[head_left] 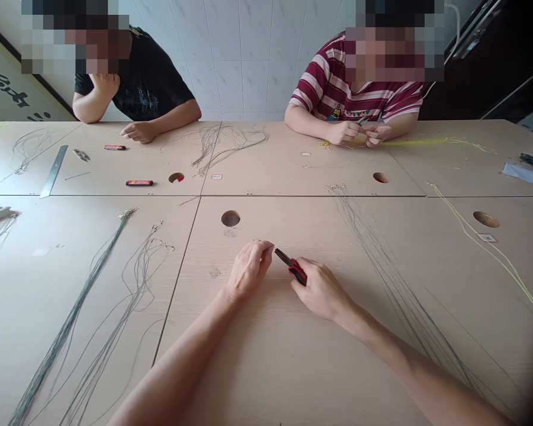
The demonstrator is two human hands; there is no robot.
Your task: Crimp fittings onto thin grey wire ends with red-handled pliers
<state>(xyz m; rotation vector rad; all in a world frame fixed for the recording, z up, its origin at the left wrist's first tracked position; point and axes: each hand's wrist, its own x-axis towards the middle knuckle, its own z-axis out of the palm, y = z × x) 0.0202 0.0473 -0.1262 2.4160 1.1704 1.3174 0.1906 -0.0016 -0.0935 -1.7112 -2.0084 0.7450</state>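
Centre: left hand (249,269) and right hand (322,290) on the worktop (266,367), close together; pliers (291,266) held in the right hand, tips toward the left fingers.
Behind the hands: hole (230,218) in the worktop.
Left: cord bundle (75,307); ruler (53,170) far behind it.
Right: loose cords (391,278), running far to near.
Far side: two people seated, one left, one right.

— What lies at ten o'clock?
— A ruler (53,170), a red-black tool (139,183) and loose wires (222,145).
— At eight?
— A grey bundle (71,319) stretched along the table (270,367).
— At three?
— Thin cords (382,260) and a yellow cord (484,245).
— Across?
— A black shirt (151,77) at eleven and a striped shirt (337,83) at one.
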